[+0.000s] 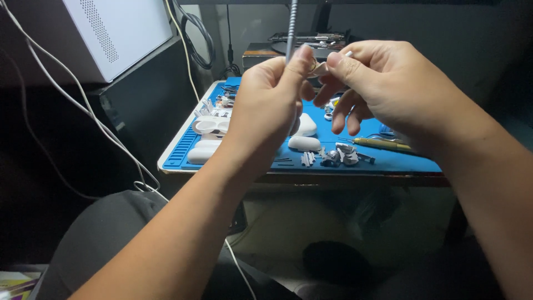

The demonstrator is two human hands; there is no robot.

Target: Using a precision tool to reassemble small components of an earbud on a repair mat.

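Up above the blue mat (388, 162), both hands meet: the left hand (272, 105) and the right hand (383, 83) each pinch a small pale part (321, 68) between thumb and forefinger, the right's other fingers curled loosely below, with a thin white stick (348, 54) poking out past its forefinger. Below on the mat lie white shells (304, 143), a heap of small grey bits (340, 156) and a brass-tipped tool (383, 144), while a grey gooseneck (292, 25) rises behind the fingers.
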